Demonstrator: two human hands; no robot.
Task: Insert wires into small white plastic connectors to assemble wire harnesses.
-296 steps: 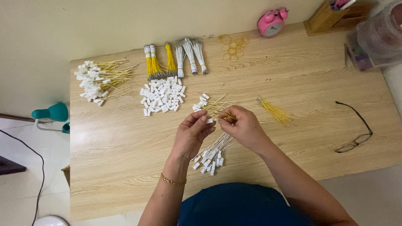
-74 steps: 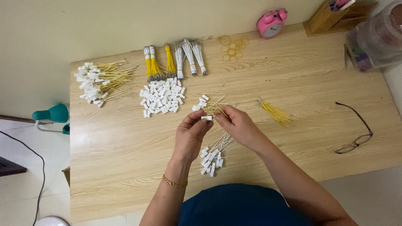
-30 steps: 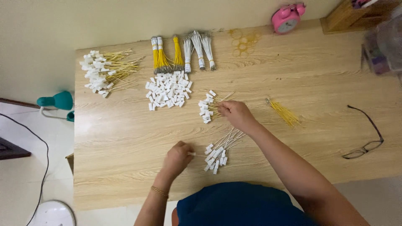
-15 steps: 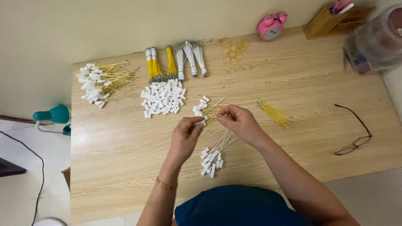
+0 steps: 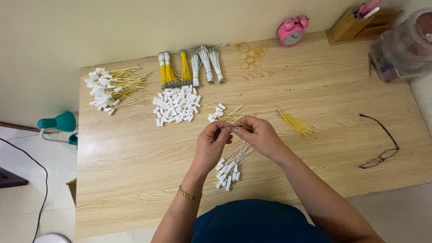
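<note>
My left hand (image 5: 213,143) and my right hand (image 5: 260,135) meet fingertip to fingertip above the middle of the wooden table (image 5: 135,171). Between them they pinch a small white connector with a thin yellow wire; the piece itself is mostly hidden by the fingers. Just beyond the hands lies a small pile of wired connectors (image 5: 220,113). Below the hands lies a bunch of white-wired connectors (image 5: 229,168). Loose yellow wires (image 5: 294,124) lie to the right of my right hand.
A heap of white connectors (image 5: 175,105) and bundled yellow and white wires (image 5: 189,67) lie farther back. Another pile of wired connectors (image 5: 110,84) sits at far left. Glasses (image 5: 380,144), a pink alarm clock (image 5: 291,30), a wooden pen holder (image 5: 355,22) and a clear jar (image 5: 407,45) stand on the right.
One second ago my left hand rested low by the near bunch. It has come up to meet my right hand, and both now pinch a piece together.
</note>
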